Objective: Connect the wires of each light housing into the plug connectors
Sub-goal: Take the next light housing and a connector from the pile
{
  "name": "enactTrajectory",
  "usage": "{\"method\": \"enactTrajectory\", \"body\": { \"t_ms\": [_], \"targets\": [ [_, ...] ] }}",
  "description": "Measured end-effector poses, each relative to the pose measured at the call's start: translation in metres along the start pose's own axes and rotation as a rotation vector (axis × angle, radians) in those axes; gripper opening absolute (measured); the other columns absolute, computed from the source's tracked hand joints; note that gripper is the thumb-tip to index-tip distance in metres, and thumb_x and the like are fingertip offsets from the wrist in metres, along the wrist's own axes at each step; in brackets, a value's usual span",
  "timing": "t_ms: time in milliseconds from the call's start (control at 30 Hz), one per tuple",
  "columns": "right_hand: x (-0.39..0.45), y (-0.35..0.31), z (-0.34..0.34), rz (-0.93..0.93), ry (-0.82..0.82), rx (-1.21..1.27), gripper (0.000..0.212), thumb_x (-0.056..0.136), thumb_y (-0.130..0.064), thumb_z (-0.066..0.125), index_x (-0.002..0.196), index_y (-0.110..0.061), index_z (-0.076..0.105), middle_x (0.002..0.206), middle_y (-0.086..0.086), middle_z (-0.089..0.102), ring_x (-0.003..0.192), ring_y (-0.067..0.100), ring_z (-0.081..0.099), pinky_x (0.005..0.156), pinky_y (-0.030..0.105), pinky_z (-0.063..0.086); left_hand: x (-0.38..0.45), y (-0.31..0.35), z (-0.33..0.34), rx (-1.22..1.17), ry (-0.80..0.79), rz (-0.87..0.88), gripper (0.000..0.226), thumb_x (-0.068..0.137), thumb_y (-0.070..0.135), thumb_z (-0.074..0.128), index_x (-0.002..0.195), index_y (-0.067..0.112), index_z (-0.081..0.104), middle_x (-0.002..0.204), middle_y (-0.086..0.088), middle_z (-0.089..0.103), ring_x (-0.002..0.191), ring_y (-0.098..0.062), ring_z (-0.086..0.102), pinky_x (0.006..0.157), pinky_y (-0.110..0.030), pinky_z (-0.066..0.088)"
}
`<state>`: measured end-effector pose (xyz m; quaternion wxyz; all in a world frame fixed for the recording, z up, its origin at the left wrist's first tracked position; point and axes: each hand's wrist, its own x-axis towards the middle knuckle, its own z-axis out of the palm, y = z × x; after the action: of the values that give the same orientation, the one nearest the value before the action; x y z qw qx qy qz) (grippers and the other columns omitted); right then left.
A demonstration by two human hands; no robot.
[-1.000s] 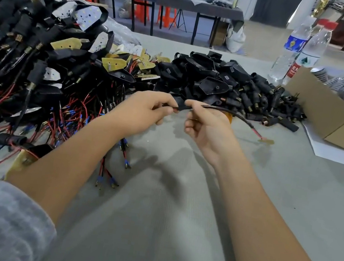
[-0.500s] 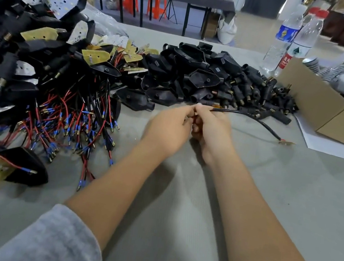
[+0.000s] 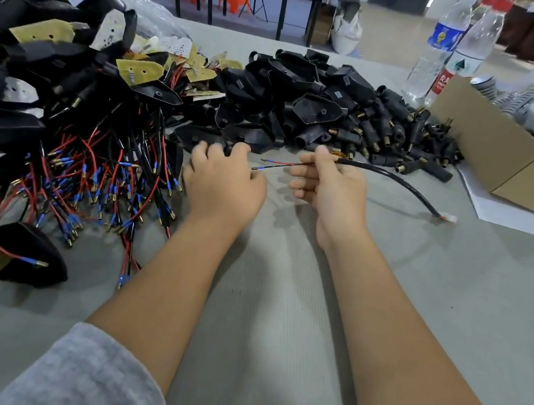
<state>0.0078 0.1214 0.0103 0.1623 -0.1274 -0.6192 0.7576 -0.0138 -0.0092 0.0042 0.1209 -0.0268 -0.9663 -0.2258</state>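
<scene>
One black cable (image 3: 396, 183) runs across the grey bench (image 3: 277, 308), its two thin leads, one red and one black, poking out leftward from the right hand (image 3: 332, 186). That hand pinches the cable near the lead end with thumb on top and fingers curled beneath, palm turned left. The left hand (image 3: 223, 182) lies palm down just left of the lead tips, fingers curled over a black housing (image 3: 232, 147) at the near edge of the pile of black plug connectors (image 3: 342, 109); I cannot tell how firmly it grips. A heap of wired light housings (image 3: 65, 103), too many to count, fills the left side. Two water bottles (image 3: 455, 46) stand far right, beside one cardboard box (image 3: 507, 158).
</scene>
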Motion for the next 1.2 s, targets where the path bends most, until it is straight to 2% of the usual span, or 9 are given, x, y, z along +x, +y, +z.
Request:
{"method": "enactTrajectory", "body": {
  "t_ms": [133, 300, 467, 600, 733, 867, 1000, 1100, 1200],
  "targets": [
    [0.0, 0.001, 0.0, -0.051, 0.053, -0.097, 0.022, 0.094, -0.008, 0.056, 0.074, -0.01, 0.066, 0.059, -0.003, 0.061, 0.048, 0.009, 0.055, 0.048, 0.019, 0.045, -0.001, 0.004, 0.001, -0.165, -0.017, 0.105, 0.026, 0.092, 0.026, 0.05, 0.113, 0.02, 0.064, 0.112, -0.005, 0.058, 0.117, -0.028, 0.041, 0.092, -0.036, 0.039],
    [0.003, 0.002, -0.003, -0.109, 0.041, -0.3, 0.023, 0.092, -0.011, 0.06, 0.071, -0.012, 0.067, 0.062, -0.003, 0.064, 0.052, 0.007, 0.059, 0.056, 0.026, 0.054, 0.002, 0.004, 0.004, -0.378, -0.057, 0.217, 0.017, 0.084, 0.013, 0.059, 0.095, 0.024, 0.066, 0.083, 0.01, 0.056, 0.098, -0.021, 0.051, 0.078, -0.032, 0.044],
    [0.003, 0.005, -0.003, -0.144, 0.035, -0.473, 0.021, 0.094, -0.018, 0.06, 0.074, -0.019, 0.066, 0.07, -0.001, 0.07, 0.066, 0.015, 0.069, 0.073, 0.041, 0.06, 0.002, 0.0, 0.006, -0.498, 0.007, 0.186, 0.028, 0.08, 0.006, 0.059, 0.09, 0.031, 0.064, 0.078, 0.015, 0.056, 0.096, -0.015, 0.05, 0.068, -0.021, 0.037],
    [0.003, 0.003, 0.0, -0.171, 0.118, -0.331, 0.017, 0.098, -0.012, 0.051, 0.082, -0.011, 0.058, 0.073, 0.006, 0.067, 0.062, 0.015, 0.066, 0.062, 0.033, 0.056, 0.004, -0.004, 0.007, -0.446, 0.045, 0.182, 0.025, 0.079, 0.009, 0.059, 0.086, 0.032, 0.063, 0.076, 0.013, 0.058, 0.1, -0.011, 0.045, 0.067, -0.021, 0.036],
    [0.0, -0.001, -0.002, -0.223, 0.152, -0.234, 0.02, 0.1, -0.015, 0.05, 0.08, -0.016, 0.055, 0.064, -0.002, 0.065, 0.055, 0.007, 0.062, 0.057, 0.024, 0.053, 0.003, -0.004, 0.007, -0.434, -0.002, 0.212, 0.03, 0.077, 0.008, 0.059, 0.093, 0.032, 0.049, 0.078, 0.012, 0.053, 0.087, -0.016, 0.047, 0.057, -0.024, 0.034],
    [-0.001, -0.002, 0.0, -0.21, 0.124, -0.171, 0.019, 0.102, -0.013, 0.047, 0.084, -0.016, 0.053, 0.071, 0.005, 0.067, 0.061, 0.015, 0.065, 0.06, 0.027, 0.056, 0.003, -0.001, 0.006, -0.508, -0.064, 0.254, 0.05, 0.076, 0.0, 0.055, 0.117, 0.027, 0.046, 0.096, 0.013, 0.057, 0.094, -0.015, 0.059, 0.075, -0.035, 0.05],
    [0.001, -0.001, 0.0, -0.185, 0.151, -0.125, 0.019, 0.104, -0.013, 0.04, 0.088, -0.014, 0.049, 0.077, 0.009, 0.067, 0.065, 0.018, 0.069, 0.061, 0.028, 0.057, 0.005, -0.001, 0.008, -0.414, -0.069, 0.226, 0.064, 0.077, 0.008, 0.061, 0.135, 0.027, 0.042, 0.117, 0.003, 0.051, 0.108, -0.022, 0.053, 0.088, -0.042, 0.048],
    [0.002, 0.0, 0.0, -0.184, 0.144, -0.124, 0.019, 0.103, -0.009, 0.043, 0.087, -0.015, 0.05, 0.079, 0.01, 0.066, 0.07, 0.021, 0.07, 0.067, 0.031, 0.059, 0.007, -0.003, 0.011, -0.369, -0.078, 0.148, 0.057, 0.079, 0.03, 0.073, 0.131, 0.028, 0.05, 0.114, 0.002, 0.063, 0.111, -0.023, 0.053, 0.094, -0.042, 0.045],
    [0.001, 0.0, -0.001, -0.2, 0.135, -0.143, 0.019, 0.099, -0.002, 0.049, 0.085, -0.015, 0.052, 0.083, 0.013, 0.066, 0.07, 0.019, 0.07, 0.068, 0.029, 0.06, 0.007, -0.004, 0.011, -0.432, -0.06, 0.114, 0.033, 0.079, 0.038, 0.076, 0.11, 0.03, 0.066, 0.101, 0.009, 0.068, 0.099, -0.015, 0.061, 0.084, -0.034, 0.049]
  ]
}}
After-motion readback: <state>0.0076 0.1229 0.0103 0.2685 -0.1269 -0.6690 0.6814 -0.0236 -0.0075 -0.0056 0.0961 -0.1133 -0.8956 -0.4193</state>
